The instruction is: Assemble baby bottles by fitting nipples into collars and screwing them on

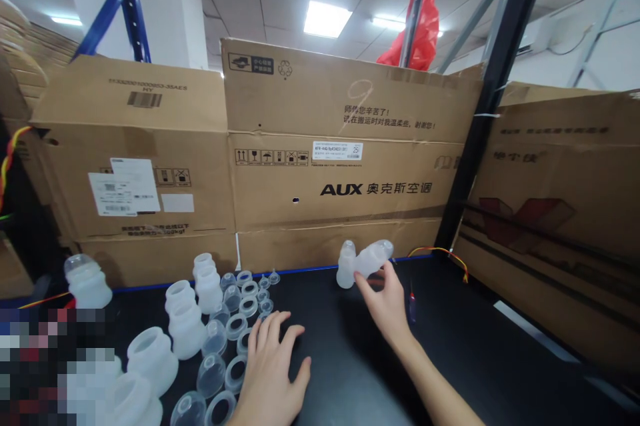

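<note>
Right hand (387, 299) pinching a tilted bottle (373, 259), left hand (275, 373) spread near rings (236, 337), cardboard (280, 203) behind printed "AUX"

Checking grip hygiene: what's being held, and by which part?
The right hand holds a tilted bottle by its lower body; the left hand appears empty.

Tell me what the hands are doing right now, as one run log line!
right hand: holding tilted bottle | left hand: open, near pale rings | upright bottle: beside tilted bottle
</note>
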